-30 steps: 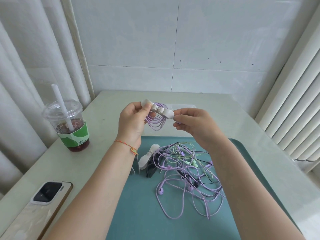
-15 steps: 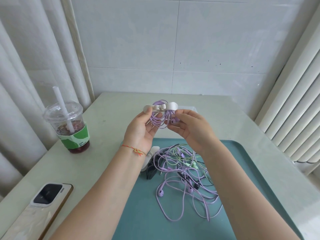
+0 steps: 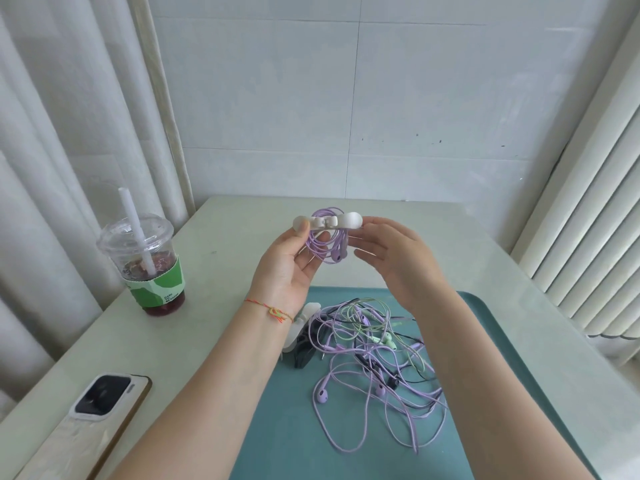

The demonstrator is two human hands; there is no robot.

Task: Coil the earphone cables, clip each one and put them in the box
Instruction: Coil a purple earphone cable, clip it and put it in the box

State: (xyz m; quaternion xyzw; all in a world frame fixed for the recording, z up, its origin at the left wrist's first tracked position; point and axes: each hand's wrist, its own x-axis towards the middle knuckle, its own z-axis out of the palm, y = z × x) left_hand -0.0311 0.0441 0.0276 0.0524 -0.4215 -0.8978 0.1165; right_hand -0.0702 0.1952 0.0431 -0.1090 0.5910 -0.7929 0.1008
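Note:
My left hand (image 3: 287,268) holds a white clip (image 3: 327,221) up over the table, thumb on its left end, fingers behind. The clip is clamped across a coiled purple earphone cable (image 3: 323,247), whose earbuds hang at the lower right of the coil. My right hand (image 3: 398,258) is beside it, the index fingertip touching the clip's right end, the thumb apart below. A tangle of purple, green and black earphones (image 3: 374,358) lies on the teal tray (image 3: 284,427). I cannot make out the box behind my hands.
A spare white clip (image 3: 299,327) and a black clip (image 3: 304,351) lie at the tray's left edge. A plastic cup (image 3: 149,258) with a straw stands at the left. A phone (image 3: 100,407) lies at the near left. Curtains hang on both sides.
Both hands have lifted the clipped purple coil higher and farther from me. My right hand's fingers have loosened from a pinch to a light touch on the clip's end.

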